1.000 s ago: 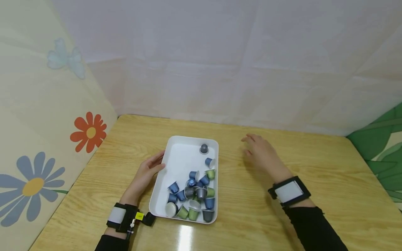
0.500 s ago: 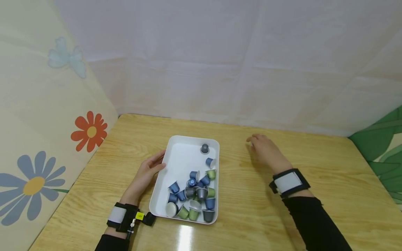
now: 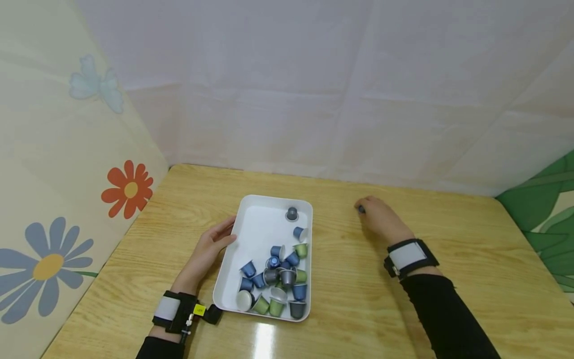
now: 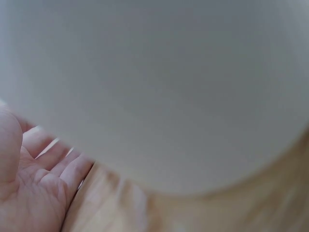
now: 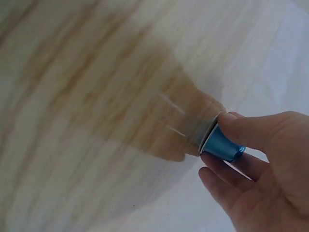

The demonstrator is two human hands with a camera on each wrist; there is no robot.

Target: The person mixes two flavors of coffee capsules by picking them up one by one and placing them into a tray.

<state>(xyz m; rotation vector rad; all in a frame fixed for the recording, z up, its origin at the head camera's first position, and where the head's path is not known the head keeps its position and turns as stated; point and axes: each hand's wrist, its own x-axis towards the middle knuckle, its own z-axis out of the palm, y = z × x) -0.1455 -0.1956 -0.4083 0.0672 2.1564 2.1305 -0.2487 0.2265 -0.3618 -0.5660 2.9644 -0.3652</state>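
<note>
In the head view, a white tray (image 3: 264, 224) holds several coffee capsules in blue, green and grey, most heaped at its near end. My left hand (image 3: 211, 249) grips the tray's left side, thumb at the rim; in the left wrist view the tray wall hides the fingertips. To the right of the tray, my right hand (image 3: 378, 217) is low over the table. It pinches a blue coffee capsule (image 5: 222, 143) between thumb and fingers, the capsule's rim close to the wood. Only a dark bit of this capsule (image 3: 361, 209) shows in the head view.
The wooden table (image 3: 341, 299) runs back to a white cloth (image 3: 323, 99). A panel with printed flowers (image 3: 49, 267) stands at the left, and a green leaf-patterned panel (image 3: 547, 229) at the right. A small black wrist camera (image 3: 213, 314) sits by the tray's near left corner.
My right hand has moved slightly right and down, and its fingers have closed on a capsule that now shows at the fingertips. The left hand and the tray have stayed in place.
</note>
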